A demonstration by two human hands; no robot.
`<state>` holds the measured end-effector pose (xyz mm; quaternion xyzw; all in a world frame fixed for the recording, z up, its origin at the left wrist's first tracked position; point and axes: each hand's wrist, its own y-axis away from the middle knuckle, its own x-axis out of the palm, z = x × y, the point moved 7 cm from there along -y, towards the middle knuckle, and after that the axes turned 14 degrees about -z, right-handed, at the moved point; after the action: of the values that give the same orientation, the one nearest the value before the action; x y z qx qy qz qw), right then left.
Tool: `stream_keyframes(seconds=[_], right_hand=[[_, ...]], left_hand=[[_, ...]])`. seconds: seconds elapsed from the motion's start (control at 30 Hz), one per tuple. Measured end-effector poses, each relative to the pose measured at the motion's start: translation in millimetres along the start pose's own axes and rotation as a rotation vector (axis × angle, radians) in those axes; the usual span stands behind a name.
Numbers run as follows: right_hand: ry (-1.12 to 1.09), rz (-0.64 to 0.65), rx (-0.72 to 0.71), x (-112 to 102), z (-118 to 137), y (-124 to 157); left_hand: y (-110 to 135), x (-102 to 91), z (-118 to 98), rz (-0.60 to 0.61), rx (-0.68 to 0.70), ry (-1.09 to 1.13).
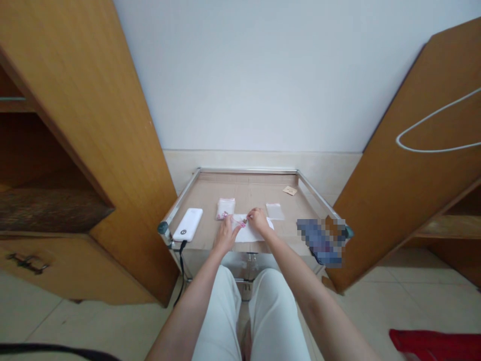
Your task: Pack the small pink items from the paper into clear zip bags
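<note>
As the head camera looks down over the person's knees, both hands meet above a white sheet [252, 233] near the front edge of a metal-framed table [244, 185]. Between them lies a pink strand [242, 225] with a small darker piece at its right end, over the left part of the sheet. Its long axis seems to run mostly crosswise, from one hand to the other, though it is too small and blurred to trace its whole course.

The left hand [226, 234] comes in from the near left, its thumb and forefinger spread around the strand's left part; whether they grip it or only steady it cannot be told. The right hand [257, 220] reaches in from the near right, fingertips drawn together, and appears to pinch the strand beside the darker piece. So the strand lies rightward of the left fingers and just leftward of the right fingertips, with the right hand nearer the darker piece.

Just beyond the left hand sits a stack of clear bags [226, 205], with pink bits at its near end; a single clear packet [275, 211] lies just beyond the right hand. Farther left rests a white power bank [188, 223], and a small brown card [290, 190] lies towards the back right.
</note>
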<state>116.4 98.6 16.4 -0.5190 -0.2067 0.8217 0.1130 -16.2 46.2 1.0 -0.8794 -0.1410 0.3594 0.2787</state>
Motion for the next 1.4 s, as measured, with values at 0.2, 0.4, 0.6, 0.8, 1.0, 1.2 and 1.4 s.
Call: stream_keyframes(seconds=[0.2,0.4,0.6,0.8,1.0,1.2,1.4], right_hand=[[-0.020,-0.057,0.001,-4.3,1.3,2.5],[-0.080,-0.182,0.028,-17.4,1.6,5.7],[-0.446,-0.397,0.051,-42.9,16.2,9.5],[-0.556,-0.385,-0.026,-55.5,39.8,11.3],[-0.445,-0.247,-0.066,-40.6,37.7,10.0],[-0.221,-0.083,0.010,-20.0,25.2,14.0],[-0.034,0.023,0.007,-8.1,26.4,13.1]], left_hand=[[-1.1,-1.3,-0.6,0.005,-0.009,-0.007],[-1.0,-0.9,0.6,0.016,-0.028,-0.008],[-1.3,-1.7,-1.9,0.017,-0.008,0.006],[-1.1,-0.7,-0.4,-0.003,0.017,0.022],[-1.0,2.2,3.3,-0.031,0.040,0.026],[-1.7,1.9,3.7,-0.017,0.016,0.007],[-1.7,0.2,1.2,0.004,0.001,0.010]])
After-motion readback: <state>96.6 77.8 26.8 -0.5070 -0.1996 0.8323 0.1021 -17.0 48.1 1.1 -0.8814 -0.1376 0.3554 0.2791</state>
